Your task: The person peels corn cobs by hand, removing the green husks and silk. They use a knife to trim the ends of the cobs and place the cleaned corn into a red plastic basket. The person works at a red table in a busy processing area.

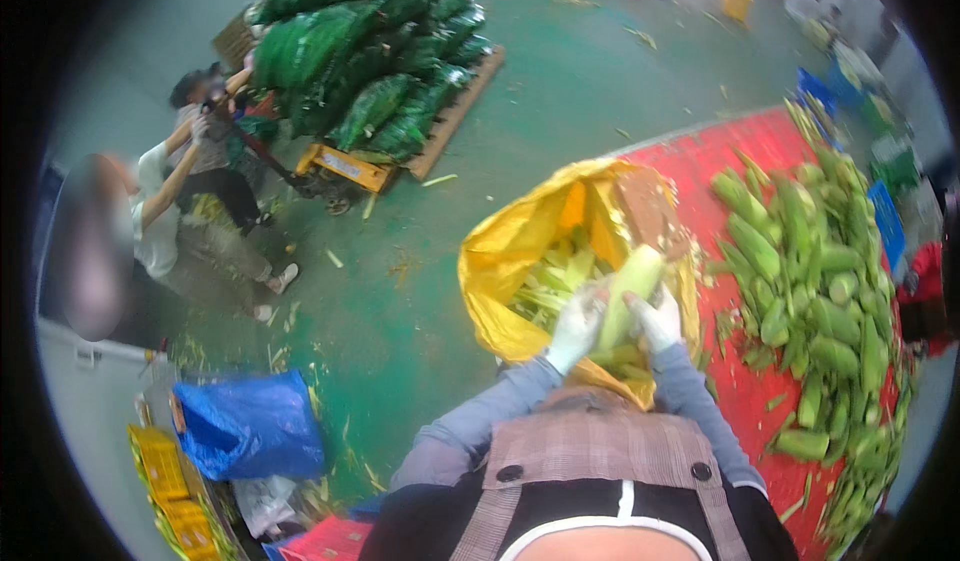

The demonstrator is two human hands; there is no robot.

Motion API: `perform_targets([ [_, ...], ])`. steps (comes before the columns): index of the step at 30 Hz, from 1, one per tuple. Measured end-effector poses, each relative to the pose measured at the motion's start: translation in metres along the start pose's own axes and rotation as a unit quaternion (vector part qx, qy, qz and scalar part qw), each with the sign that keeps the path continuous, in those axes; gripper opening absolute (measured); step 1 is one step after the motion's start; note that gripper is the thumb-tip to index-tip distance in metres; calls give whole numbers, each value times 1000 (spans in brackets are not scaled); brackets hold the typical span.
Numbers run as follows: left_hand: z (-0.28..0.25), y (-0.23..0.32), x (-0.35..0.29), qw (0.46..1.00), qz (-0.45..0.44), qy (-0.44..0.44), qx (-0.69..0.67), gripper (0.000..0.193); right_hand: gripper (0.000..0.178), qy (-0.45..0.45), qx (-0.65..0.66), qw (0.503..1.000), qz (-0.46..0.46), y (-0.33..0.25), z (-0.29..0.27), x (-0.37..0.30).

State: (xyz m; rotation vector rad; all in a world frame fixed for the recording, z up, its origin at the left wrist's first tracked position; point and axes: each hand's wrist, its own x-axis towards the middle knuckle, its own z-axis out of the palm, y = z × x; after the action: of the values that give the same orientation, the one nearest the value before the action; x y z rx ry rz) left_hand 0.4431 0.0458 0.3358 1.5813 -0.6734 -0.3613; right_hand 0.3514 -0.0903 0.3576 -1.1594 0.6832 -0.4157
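Green floor [560,91], red table [740,401].
My left hand [576,323] and right hand [660,321] clamp fingers [593,303] around a corn ear [632,289] over the yellow sack [488,286]; pallet-jack label [343,166] unreadably small.

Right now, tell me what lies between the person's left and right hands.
A pale green ear of corn lies between the left hand and the right hand, over the open yellow bag; the head view shows it.

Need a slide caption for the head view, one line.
Left fingers and right fingers hold a corn ear over a yellow bag of husks, beside a red surface piled with corn.
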Motion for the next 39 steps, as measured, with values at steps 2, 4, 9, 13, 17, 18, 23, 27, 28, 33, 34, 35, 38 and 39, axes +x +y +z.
perform_targets([
  [2, -28, 15, 4, 999, 37, -26, 30, 30, 67, -50, 12, 998, -33, -4, 13, -4],
  [4, -69, 47, 17, 993, 79, -32, 80, 24, 70, -63, -40, 997, -29, -30, 38, -14],
  [9, -107, 79, -4, 991, 90, -36, 92, 18, 72, -37, -71, 995, -58, -22, 77, -57],
  [13, -84, 58, 33, 990, -87, -27, -108, 15, 68, -105, -60, 993, 17, -50, 55, -20],
  [17, -75, 37, 43, 951, -164, -27, -263, 29, 62, -94, 57, 994, 28, -62, 54, -13],
  [18, -68, 40, 44, 942, -162, -27, -294, 32, 62, -76, 65, 995, 19, -55, 53, -8],
  [23, -59, 44, 39, 918, -220, 1, -331, 32, 57, -54, 48, 997, -1, -42, 42, 4],
  [27, -68, 62, 41, 885, -218, 2, -411, 29, 51, 2, 199, 978, 57, -6, 13, 19],
  [28, -73, 62, 45, 831, -216, -20, -512, 24, 51, 34, 263, 961, 79, -11, 15, 18],
  [33, -124, 24, 56, 664, -134, -149, -721, 19, 62, 168, 333, 927, 38, -23, 8, 31],
  [34, -144, 2, 55, 770, -138, -82, -617, 18, 57, 95, 328, 939, 46, -25, -10, 33],
  [35, -133, 6, 55, 908, -205, 169, -324, 23, 55, 77, 268, 960, 29, -26, -26, 36],
  [38, -111, 16, 65, 966, -75, 19, -245, 45, 52, 41, 141, 988, -41, -42, -20, 37],
  [39, -98, 30, 74, 992, -57, -28, -111, 50, 52, 45, 126, 990, -45, -37, -13, 34],
])
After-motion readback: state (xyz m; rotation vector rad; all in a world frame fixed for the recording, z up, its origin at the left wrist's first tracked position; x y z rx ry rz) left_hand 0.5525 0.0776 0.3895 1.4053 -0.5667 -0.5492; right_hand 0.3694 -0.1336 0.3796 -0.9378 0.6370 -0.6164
